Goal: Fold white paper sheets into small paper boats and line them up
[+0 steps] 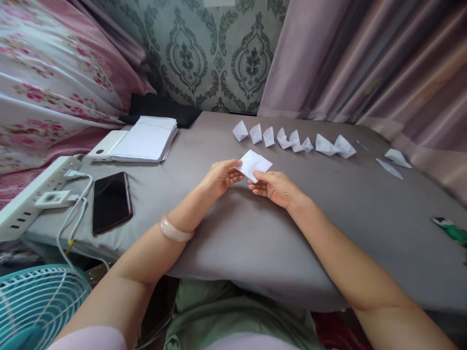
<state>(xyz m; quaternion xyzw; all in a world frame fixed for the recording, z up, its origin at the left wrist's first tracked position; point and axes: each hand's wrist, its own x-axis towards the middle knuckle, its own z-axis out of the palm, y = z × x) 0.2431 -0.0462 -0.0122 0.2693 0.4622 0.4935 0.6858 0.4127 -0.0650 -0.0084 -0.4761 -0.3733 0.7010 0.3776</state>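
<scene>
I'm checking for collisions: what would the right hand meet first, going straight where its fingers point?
Past the folded paper in its grip, the right hand would probably meet the left hand first, just across from it, though depth is hard to judge from one view.

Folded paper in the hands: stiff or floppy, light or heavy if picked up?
Likely very light: the folded paper is small and held near its edges by the left hand and right hand. Probably stiffer than a loose sheet, since it looks folded over and shows no obvious sag. Might crease if squeezed; it looks thin.
</scene>
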